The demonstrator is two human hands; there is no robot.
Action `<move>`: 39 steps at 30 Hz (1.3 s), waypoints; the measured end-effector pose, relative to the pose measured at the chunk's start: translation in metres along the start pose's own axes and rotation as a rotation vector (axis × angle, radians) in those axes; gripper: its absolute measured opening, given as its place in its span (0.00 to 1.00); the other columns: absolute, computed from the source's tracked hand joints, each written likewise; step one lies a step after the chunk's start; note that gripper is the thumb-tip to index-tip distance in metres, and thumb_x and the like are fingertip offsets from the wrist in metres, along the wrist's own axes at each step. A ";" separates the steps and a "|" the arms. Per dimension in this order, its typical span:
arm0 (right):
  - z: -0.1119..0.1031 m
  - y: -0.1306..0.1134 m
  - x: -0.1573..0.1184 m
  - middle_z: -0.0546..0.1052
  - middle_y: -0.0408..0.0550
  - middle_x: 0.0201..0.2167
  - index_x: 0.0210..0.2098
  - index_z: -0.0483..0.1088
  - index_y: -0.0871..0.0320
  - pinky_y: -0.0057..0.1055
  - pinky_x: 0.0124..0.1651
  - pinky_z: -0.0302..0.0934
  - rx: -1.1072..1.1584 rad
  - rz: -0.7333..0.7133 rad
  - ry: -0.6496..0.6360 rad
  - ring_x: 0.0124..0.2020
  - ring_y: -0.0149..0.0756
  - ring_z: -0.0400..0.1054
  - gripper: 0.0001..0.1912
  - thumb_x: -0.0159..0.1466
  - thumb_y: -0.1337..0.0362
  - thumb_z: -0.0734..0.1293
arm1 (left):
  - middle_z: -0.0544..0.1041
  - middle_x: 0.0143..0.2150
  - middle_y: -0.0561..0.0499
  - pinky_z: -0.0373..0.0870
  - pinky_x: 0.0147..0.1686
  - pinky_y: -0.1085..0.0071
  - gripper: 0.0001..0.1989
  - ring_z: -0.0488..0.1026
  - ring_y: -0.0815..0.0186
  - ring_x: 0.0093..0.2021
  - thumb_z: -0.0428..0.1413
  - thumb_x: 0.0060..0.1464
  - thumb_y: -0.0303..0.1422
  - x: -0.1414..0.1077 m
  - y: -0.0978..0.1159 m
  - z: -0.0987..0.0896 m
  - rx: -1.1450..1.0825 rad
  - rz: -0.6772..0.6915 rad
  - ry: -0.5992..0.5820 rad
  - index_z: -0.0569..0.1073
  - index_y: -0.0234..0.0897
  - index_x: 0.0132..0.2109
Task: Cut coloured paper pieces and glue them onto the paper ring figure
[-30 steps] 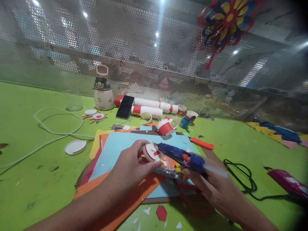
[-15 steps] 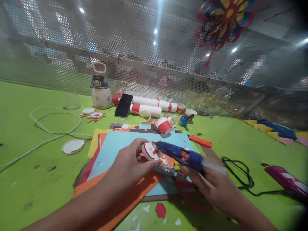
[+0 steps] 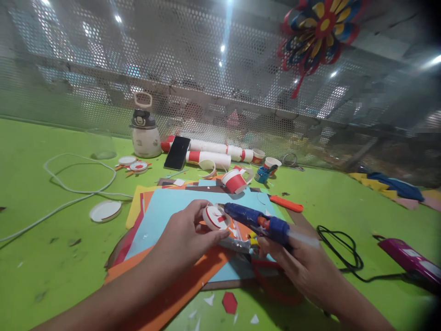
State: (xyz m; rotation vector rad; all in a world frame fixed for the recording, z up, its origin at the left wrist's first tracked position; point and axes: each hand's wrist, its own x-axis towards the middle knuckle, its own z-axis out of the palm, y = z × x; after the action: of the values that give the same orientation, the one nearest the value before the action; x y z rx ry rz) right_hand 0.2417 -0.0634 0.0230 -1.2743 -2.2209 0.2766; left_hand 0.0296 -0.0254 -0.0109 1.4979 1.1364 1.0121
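Between its thumb and fingers my left hand [image 3: 191,227] grips a small round white paper piece [image 3: 215,218] with red marks, like the bottom cut from a paper cup. My right hand [image 3: 299,257] is wrapped round a blue hot glue gun [image 3: 257,220], a clear glue stick jutting from its back. The gun's nozzle touches or nearly touches the upper rim of the paper piece. Underneath lie light blue [image 3: 172,207] and orange [image 3: 179,285] paper sheets. Scissors with red handles [image 3: 272,285] are partly hidden below the right hand.
A red-and-white cut cup [image 3: 234,180] and an orange cutter [image 3: 286,203] lie beyond the sheets. Farther back are a phone [image 3: 177,152], white paper tubes [image 3: 210,159] and a bottle [image 3: 146,138]. A white cable [image 3: 79,188] loops left; a purple device [image 3: 409,257] with black cord sits right.
Both hands keep nearly the same pose, with the glue gun's nozzle still at the paper piece's rim. The whole view has shifted very slightly.
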 end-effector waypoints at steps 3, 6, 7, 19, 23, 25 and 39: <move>0.000 -0.001 0.001 0.72 0.42 0.23 0.29 0.68 0.57 0.26 0.26 0.60 0.003 0.003 0.000 0.24 0.30 0.65 0.14 0.68 0.62 0.58 | 0.80 0.40 0.47 0.74 0.42 0.64 0.17 0.77 0.61 0.39 0.62 0.45 0.33 0.001 -0.002 -0.001 0.004 0.011 -0.009 0.68 0.36 0.43; 0.000 -0.003 0.001 0.72 0.42 0.23 0.28 0.67 0.57 0.25 0.25 0.59 0.008 -0.004 0.012 0.23 0.30 0.65 0.13 0.68 0.61 0.58 | 0.80 0.40 0.47 0.74 0.42 0.63 0.18 0.77 0.61 0.39 0.62 0.45 0.34 0.002 -0.004 -0.001 0.000 0.014 -0.014 0.68 0.36 0.44; -0.001 -0.004 0.001 0.72 0.42 0.22 0.28 0.66 0.56 0.25 0.25 0.59 0.008 -0.003 0.011 0.23 0.30 0.65 0.13 0.68 0.62 0.58 | 0.80 0.40 0.47 0.74 0.42 0.63 0.18 0.77 0.60 0.39 0.62 0.45 0.34 0.002 -0.004 -0.001 -0.001 0.012 -0.010 0.67 0.37 0.44; 0.001 0.001 -0.002 0.72 0.43 0.22 0.29 0.67 0.56 0.26 0.25 0.59 -0.015 -0.005 0.040 0.23 0.31 0.65 0.14 0.68 0.61 0.58 | 0.80 0.41 0.47 0.74 0.41 0.63 0.18 0.78 0.59 0.40 0.62 0.44 0.34 0.001 -0.002 0.000 -0.047 -0.023 -0.020 0.68 0.36 0.43; 0.000 0.007 -0.003 0.74 0.45 0.25 0.27 0.68 0.57 0.28 0.28 0.61 -0.055 0.010 0.042 0.25 0.33 0.67 0.16 0.69 0.60 0.57 | 0.80 0.40 0.47 0.75 0.40 0.64 0.18 0.78 0.59 0.40 0.62 0.44 0.35 0.001 -0.002 0.000 -0.082 -0.021 -0.005 0.68 0.36 0.42; -0.003 0.011 -0.003 0.75 0.46 0.26 0.27 0.69 0.57 0.27 0.28 0.61 -0.058 0.015 0.061 0.27 0.33 0.69 0.17 0.69 0.59 0.58 | 0.80 0.39 0.47 0.75 0.39 0.65 0.18 0.77 0.60 0.39 0.62 0.44 0.35 0.001 -0.002 -0.001 -0.046 -0.015 -0.010 0.68 0.36 0.42; -0.053 0.127 0.029 0.78 0.57 0.36 0.41 0.75 0.64 0.32 0.34 0.60 -0.577 0.559 0.175 0.36 0.44 0.71 0.15 0.59 0.60 0.65 | 0.79 0.36 0.49 0.73 0.40 0.65 0.18 0.76 0.61 0.37 0.62 0.45 0.36 0.001 0.002 -0.003 -0.014 0.011 -0.007 0.68 0.35 0.43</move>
State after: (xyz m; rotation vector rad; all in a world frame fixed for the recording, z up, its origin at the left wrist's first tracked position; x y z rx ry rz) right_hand 0.3524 0.0227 0.0219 -2.1302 -1.8089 -0.2917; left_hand 0.0271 -0.0235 -0.0086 1.4970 1.1153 1.0202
